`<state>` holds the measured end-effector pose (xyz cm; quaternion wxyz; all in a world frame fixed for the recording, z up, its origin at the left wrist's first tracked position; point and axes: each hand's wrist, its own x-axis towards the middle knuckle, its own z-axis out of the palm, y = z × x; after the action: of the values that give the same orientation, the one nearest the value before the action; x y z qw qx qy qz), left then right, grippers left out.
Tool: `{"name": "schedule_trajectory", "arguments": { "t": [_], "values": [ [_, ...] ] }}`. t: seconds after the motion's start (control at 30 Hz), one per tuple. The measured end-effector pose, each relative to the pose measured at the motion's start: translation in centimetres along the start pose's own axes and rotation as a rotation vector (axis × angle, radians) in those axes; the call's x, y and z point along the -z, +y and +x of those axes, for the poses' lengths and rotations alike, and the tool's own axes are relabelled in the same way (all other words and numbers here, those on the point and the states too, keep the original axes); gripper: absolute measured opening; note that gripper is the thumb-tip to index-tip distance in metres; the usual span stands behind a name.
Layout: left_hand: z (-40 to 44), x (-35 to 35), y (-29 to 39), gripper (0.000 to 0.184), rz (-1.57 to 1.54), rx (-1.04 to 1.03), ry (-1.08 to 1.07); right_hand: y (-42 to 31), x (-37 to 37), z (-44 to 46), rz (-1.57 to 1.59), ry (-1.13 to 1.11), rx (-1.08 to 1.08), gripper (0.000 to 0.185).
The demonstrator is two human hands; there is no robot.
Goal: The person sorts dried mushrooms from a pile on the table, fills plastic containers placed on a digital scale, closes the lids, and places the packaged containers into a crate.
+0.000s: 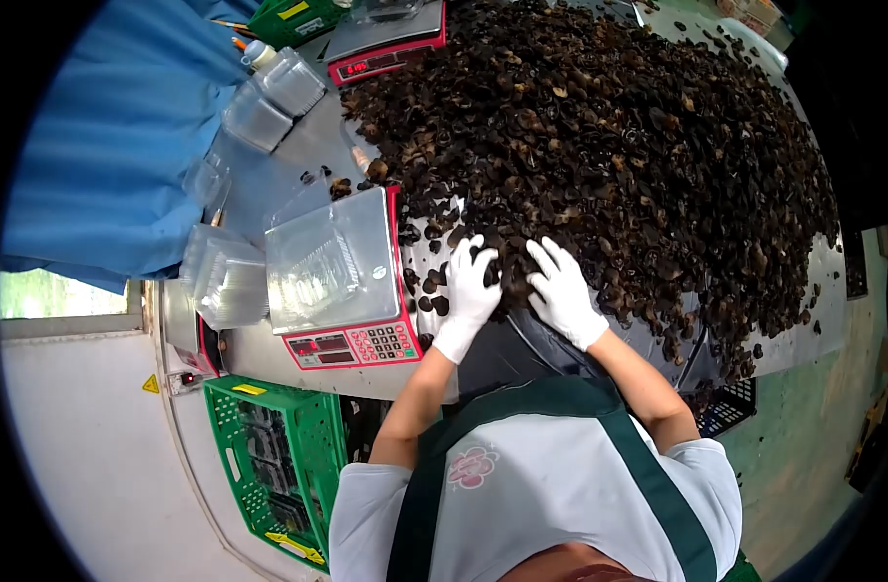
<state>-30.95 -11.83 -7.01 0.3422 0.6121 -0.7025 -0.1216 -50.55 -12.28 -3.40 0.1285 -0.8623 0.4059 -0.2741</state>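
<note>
A broad heap of dark, dried-looking black fungus (599, 145) covers much of the table, and both my hands are at its near edge. My left hand (471, 296), in a white glove, has its fingers apart and curved over a few dark pieces. Facing it, my right hand (566, 299), also white-gloved, rests on the fungus with fingers spread. Some dark pieces lie between the two hands; neither hand visibly grips one. Left of my left hand stands a red-framed digital scale (374, 233) with a clear plastic box (313, 272) on its platform.
Stacks of clear plastic boxes (232, 276) stand left of the scale, with more clear containers (260, 116) behind. A second red scale (386, 48) is at the back. A green crate (318, 427) holding dark packs sits below the table's left side. A blue curtain (114, 145) hangs left.
</note>
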Motion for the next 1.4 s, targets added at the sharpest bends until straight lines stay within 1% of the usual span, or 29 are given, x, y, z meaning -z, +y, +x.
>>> {"name": "schedule_trajectory", "arguments": {
  "t": [0.03, 0.1, 0.17, 0.23, 0.3, 0.37, 0.43, 0.5, 0.57, 0.63, 0.67, 0.7, 0.77, 0.8, 0.83, 0.9, 0.93, 0.97, 1.03, 1.1, 1.13, 1.17, 1.23, 1.27, 1.3, 1.37, 1.4],
  "values": [
    [-1.4, 0.1, 0.7, 0.046, -0.015, -0.006, 0.029, -0.5, 0.0, -0.8, 0.029, 0.005, 0.019, 0.024],
    [-3.7, 1.2, 2.1, 0.048, 0.081, -0.047, -0.017, -1.5, -0.5, -2.8, 0.084, -0.024, 0.004, 0.022],
    [-5.6, 0.8, 1.7, 0.044, 0.109, -0.08, 0.021, -2.3, -0.3, -4.6, 0.061, -0.113, 0.014, 0.022],
    [-8.0, 0.7, 1.2, 0.043, 0.053, -0.033, -0.031, -2.5, 0.6, -6.1, 0.075, -0.217, -0.01, 0.023],
    [-9.2, 1.5, 1.6, 0.041, 0.088, -0.073, -0.054, -2.2, 1.5, -7.2, 0.076, -0.314, -0.036, 0.024],
    [-9.6, 2.5, 2.1, 0.042, 0.034, -0.086, -0.105, -1.6, 2.9, -7.3, 0.047, -0.346, -0.026, 0.026],
    [-9.4, 3.4, 2.4, 0.043, -0.071, -0.067, -0.126, -0.7, 4.5, -6.8, 0.08, -0.418, -0.096, 0.032],
    [-8.2, 4.3, 2.4, 0.049, -0.153, -0.049, -0.108, 0.5, 5.2, -5.6, 0.076, -0.271, -0.103, 0.036],
    [-6.2, 3.8, 1.3, 0.057, -0.13, -0.082, 0.004, 2.1, 4.5, -3.8, 0.062, -0.069, -0.118, 0.036],
    [-3.4, 3.5, 1.1, 0.065, -0.103, -0.001, 0.074, 3.1, 3.2, -1.6, 0.046, 0.079, -0.185, 0.035],
    [-2.1, 3.2, 0.7, 0.075, -0.087, 0.0, 0.082, 3.3, 2.6, -0.3, 0.003, 0.082, -0.215, 0.038],
    [-1.1, 3.0, 0.7, 0.082, -0.104, 0.072, 0.045, 3.3, 2.0, 0.8, -0.039, 0.085, -0.244, 0.041],
    [0.2, 2.8, 0.8, 0.086, 0.148, 0.2, -0.158, 3.3, 0.1, 1.8, -0.117, 0.084, -0.209, 0.051],
    [0.0, 2.5, 0.4, 0.083, 0.15, 0.179, -0.216, 2.6, -0.4, 1.8, -0.139, -0.037, -0.223, 0.06],
    [-0.7, 2.3, 0.2, 0.074, 0.143, 0.172, -0.27, 1.7, -1.0, 1.3, -0.096, -0.106, -0.193, 0.058],
    [-2.5, 2.7, 0.6, 0.061, 0.15, 0.056, -0.356, -0.9, -0.5, -0.6, -0.122, -0.291, -0.096, 0.051],
    [-3.8, 2.9, 1.1, 0.05, 0.098, -0.025, -0.277, -1.8, 0.0, -1.7, -0.111, -0.333, -0.032, 0.039],
    [-5.2, 3.2, 1.1, 0.048, 0.055, -0.077, -0.281, -2.7, 0.4, -3.0, -0.051, -0.341, -0.024, 0.03],
    [-8.3, 4.0, 1.3, 0.04, 0.047, -0.182, -0.313, -3.2, 0.8, -5.8, -0.052, -0.389, 0.02, 0.024],
    [-10.4, 4.4, 1.6, 0.033, -0.04, -0.2, -0.262, -3.0, 1.1, -8.0, -0.007, -0.405, 0.047, 0.021],
    [-10.9, 4.9, 1.7, 0.029, 0.01, -0.241, -0.218, -2.7, 1.6, -8.7, 0.011, -0.423, 0.054, 0.017],
    [-11.2, 5.2, 1.2, 0.029, 0.036, -0.288, -0.203, -2.6, 2.2, -9.1, 0.03, -0.405, 0.038, 0.015],
    [-11.6, 5.4, 0.6, 0.029, -0.013, -0.299, -0.129, -1.5, 2.3, -10.2, 0.015, -0.351, 0.058, 0.016],
    [-11.6, 5.5, 0.3, 0.032, -0.028, -0.297, -0.099, -1.4, 2.7, -10.2, 0.029, -0.33, 0.023, 0.015],
    [-11.9, 5.2, 0.0, 0.035, -0.094, -0.269, -0.064, -1.7, 3.5, -10.2, 0.03, -0.33, -0.039, 0.014],
    [-12.0, 5.3, -0.4, 0.04, -0.117, -0.221, -0.084, -1.5, 3.8, -10.1, 0.007, -0.292, -0.105, 0.013],
    [-12.1, 5.2, -0.2, 0.043, -0.129, -0.162, -0.057, -1.5, 3.9, -10.0, -0.004, -0.253, -0.128, 0.012]
  ]
}}
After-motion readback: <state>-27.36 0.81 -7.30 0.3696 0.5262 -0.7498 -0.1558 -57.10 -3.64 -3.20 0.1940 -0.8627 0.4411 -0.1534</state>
